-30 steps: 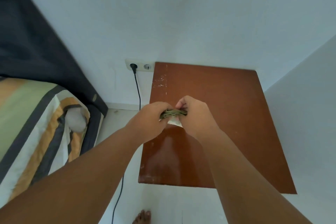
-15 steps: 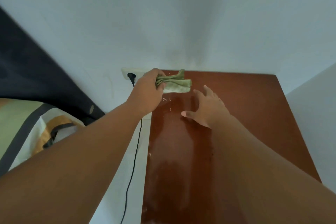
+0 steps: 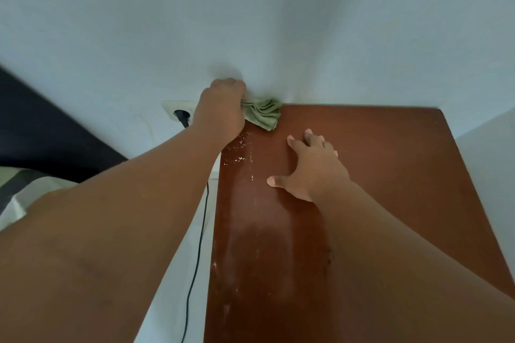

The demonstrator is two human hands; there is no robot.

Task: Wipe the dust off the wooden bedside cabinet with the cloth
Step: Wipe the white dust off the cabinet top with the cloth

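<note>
Two bare hands work over the cabinet top. Left hand (image 3: 220,110), centre of frame, is fisted tight around a bunched green cloth (image 3: 263,114); the free folds stick out to the right of the knuckles and lie on the far left corner of the wooden bedside cabinet (image 3: 390,164), right against the wall. Right hand (image 3: 312,168), just right of centre, is spread wide and holds nothing, fingers splayed and palm down on the wood; thumb points toward frame left.

Surface: reddish-brown glossy top, filling the lower right of the frame. White specks and crumbs (image 3: 237,152) scatter near its left edge, just below the cloth, with a thin dotted line of them running toward the bottom of the frame. A pale, hazy sheen shows lower centre.

Room: plain white wall (image 3: 250,22) across the upper half, meeting a second white wall at the right edge. White socket (image 3: 178,108) left of the gripping hand, black plug in it; black cable (image 3: 199,245) hangs down the gap beside the cabinet. Dark headboard (image 3: 41,125) and a bit of striped bedding (image 3: 14,195) at the left edge.

Writing or labels: none legible.
</note>
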